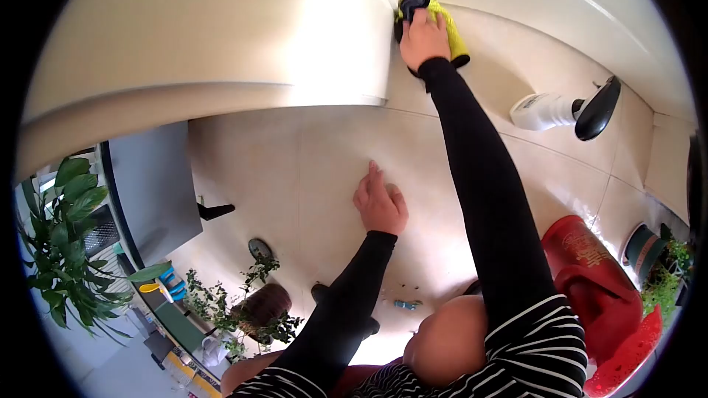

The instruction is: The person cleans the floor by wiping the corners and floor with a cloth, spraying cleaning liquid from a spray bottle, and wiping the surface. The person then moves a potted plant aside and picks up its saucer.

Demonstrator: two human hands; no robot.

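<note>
At the foot of the wall, by the corner of a white cabinet, my right hand (426,38) presses on a yellow and black cloth (451,29). Its fingers are bent over the folded cloth, and part of the cloth is hidden beneath them. My left hand (380,203) is held over the tiled floor (332,147), its fingers loosely apart and holding nothing. Right of my right forearm there is a white spray bottle (546,111) with a black trigger head (599,109).
The white cabinet (206,22) fills the upper left. A red watering can (590,280) is at the lower right, beside a potted green plant (664,287). At the lower left are a brown pot (262,309) with a leafy plant, a grey cabinet (151,184) and a large-leaved plant (70,250).
</note>
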